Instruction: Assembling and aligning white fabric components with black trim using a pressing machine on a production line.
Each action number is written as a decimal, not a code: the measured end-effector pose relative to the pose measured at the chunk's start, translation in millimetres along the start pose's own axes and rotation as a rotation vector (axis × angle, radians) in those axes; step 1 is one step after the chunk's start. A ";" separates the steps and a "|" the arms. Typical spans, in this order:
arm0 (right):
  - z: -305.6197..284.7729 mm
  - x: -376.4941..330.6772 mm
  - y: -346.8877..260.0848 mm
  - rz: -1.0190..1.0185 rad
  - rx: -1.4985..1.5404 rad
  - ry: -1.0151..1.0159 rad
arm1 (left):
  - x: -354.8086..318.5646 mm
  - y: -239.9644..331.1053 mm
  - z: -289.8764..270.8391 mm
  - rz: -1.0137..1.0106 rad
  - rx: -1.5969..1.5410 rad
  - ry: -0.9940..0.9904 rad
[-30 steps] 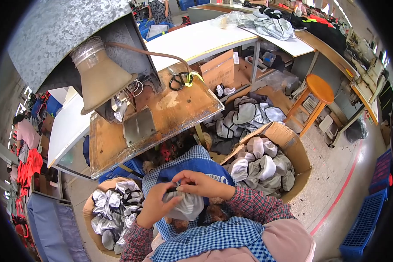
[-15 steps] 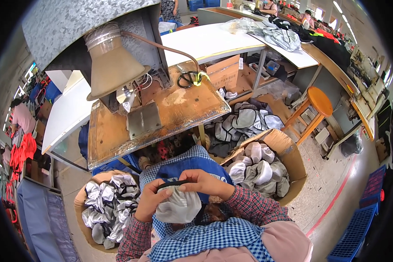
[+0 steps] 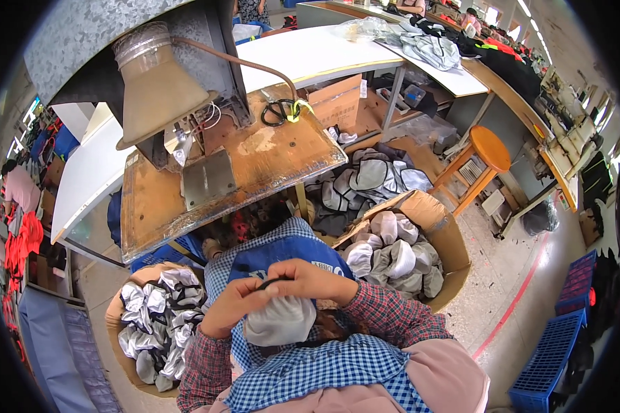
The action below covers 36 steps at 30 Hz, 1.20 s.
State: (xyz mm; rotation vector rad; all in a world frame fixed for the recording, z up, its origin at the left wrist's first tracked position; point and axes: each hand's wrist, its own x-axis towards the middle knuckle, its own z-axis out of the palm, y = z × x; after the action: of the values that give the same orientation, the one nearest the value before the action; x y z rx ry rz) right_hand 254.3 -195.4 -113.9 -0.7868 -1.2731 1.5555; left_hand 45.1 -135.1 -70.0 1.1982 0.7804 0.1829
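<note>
Over my lap, both hands pinch a grey-white, cup-shaped fabric piece (image 3: 280, 322) by its black edging. My left hand (image 3: 233, 306) grips the left side of that edge, fingers bent. From the other side my right hand (image 3: 313, 279) closes on the edging, its thumb almost against the left fingertips. The pouch-like body of the cloth hangs below the fingers, and part of the rim is hidden behind them. Similar white and grey pieces (image 3: 399, 260) fill a cardboard box at my right; more black-edged ones (image 3: 162, 313) lie in a box at my left.
Ahead stands a worn wooden tabletop (image 3: 269, 144) carrying a metal housing with a beige funnel-shaped part (image 3: 162, 89). Box walls (image 3: 458, 251) rise close to my right arm. Farther right are an orange stool (image 3: 490, 148) and blue crates (image 3: 548, 358). White tables (image 3: 310, 58) stretch behind.
My hands have drawn closer together along the black edging, so less of it shows between them. The whole view has shifted slightly, moving the surroundings left and up.
</note>
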 end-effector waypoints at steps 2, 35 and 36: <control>-1.7 -0.2 5.3 0.007 0.407 0.116 | -5.0 -9.0 5.5 0.173 -0.356 0.084; 5.5 21.7 -16.1 -0.376 -0.812 0.006 | 3.1 -4.8 -36.1 0.221 0.311 -0.037; 4.5 21.5 -20.1 -0.307 -0.804 -0.043 | 3.2 -4.9 -36.2 0.207 0.280 -0.065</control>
State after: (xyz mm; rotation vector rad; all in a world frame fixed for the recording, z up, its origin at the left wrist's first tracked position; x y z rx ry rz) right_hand 248.0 -176.7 -91.6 -0.9808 -1.9794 0.7921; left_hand 23.3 -107.6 -81.0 1.5446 0.6384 0.2085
